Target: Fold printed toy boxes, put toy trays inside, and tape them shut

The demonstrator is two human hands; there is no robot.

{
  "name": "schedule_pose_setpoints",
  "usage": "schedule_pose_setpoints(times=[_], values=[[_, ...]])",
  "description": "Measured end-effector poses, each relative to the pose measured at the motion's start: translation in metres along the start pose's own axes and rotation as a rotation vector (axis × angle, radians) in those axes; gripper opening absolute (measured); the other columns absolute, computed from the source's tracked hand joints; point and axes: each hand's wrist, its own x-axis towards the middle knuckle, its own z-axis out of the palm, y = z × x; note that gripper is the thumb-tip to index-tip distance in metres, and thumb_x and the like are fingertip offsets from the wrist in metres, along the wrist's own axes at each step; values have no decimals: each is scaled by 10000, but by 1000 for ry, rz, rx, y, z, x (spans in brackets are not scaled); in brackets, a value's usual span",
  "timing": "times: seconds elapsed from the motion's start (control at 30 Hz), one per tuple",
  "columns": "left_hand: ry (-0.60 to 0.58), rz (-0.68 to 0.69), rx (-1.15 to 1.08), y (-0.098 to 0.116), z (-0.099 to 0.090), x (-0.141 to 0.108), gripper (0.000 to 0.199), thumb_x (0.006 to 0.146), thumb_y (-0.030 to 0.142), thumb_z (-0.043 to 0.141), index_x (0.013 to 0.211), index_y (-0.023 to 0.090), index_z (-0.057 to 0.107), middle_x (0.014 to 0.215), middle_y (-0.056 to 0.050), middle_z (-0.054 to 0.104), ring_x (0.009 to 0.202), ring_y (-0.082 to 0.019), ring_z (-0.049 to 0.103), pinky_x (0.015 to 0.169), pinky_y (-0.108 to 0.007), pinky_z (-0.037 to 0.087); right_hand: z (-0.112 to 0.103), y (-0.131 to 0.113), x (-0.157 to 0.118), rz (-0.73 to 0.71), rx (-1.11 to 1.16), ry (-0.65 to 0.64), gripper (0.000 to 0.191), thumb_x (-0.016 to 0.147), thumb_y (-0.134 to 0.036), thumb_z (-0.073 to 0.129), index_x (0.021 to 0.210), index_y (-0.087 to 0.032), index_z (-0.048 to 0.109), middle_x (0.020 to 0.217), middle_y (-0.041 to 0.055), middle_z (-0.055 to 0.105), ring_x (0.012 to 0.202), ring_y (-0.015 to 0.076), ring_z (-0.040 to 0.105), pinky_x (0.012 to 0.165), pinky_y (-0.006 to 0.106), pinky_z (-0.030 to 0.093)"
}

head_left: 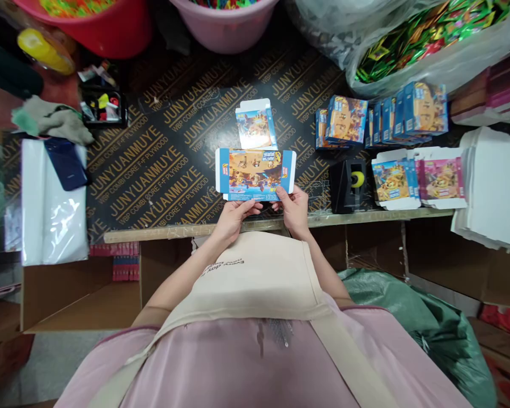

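Over the table (161, 164) edge, your left hand (232, 220) and right hand (295, 211) pinch the flat carton (255, 173); squeeze unevenly and it'll probably crease.

Printed plywood worktop (161, 153), perhaps dim-lit.

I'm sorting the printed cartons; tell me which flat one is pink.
The pink flat carton lies rightmost on the table edge, beside a blue flat one. The carton in both hands is blue too.
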Motion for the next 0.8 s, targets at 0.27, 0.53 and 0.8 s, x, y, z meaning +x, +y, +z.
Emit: schedule_pose_setpoints(times=[0.27, 0.53, 0.8], values=[[352, 325, 207, -6, -22, 13, 673, 802, 666, 620, 1342, 282, 504, 1246, -79, 652, 1080, -229, 666, 967, -413, 505, -3, -4, 2, 7, -8, 35, 432, 698, -615, 764, 759, -214, 616, 549, -45, 603, 437, 103, 531, 428, 240, 466], [-109, 821, 1478, 21, -28, 23, 1137, 624, 762, 736, 1554, 281, 293, 1640, -155, 224, 1516, -444, 152, 1204, -630, 63, 0, -8, 1, 60, -10, -80, 369, 710, -551, 769, 762, -203, 655, 600, -25, 629, 461, 118, 541, 451, 272, 488], [-222, 783, 1623, 27, -30, 42, 1141, 594, 571, 825, 1553, 228, 312, 1525, -192, 358, 1403, -414, 355, 1167, -599, 232, 2, -2, 2, 109, 13, -232, 391, 661, -550, 810, 752, -206, 647, 618, -30, 631, 520, 129, 559, 505, 274, 509]])
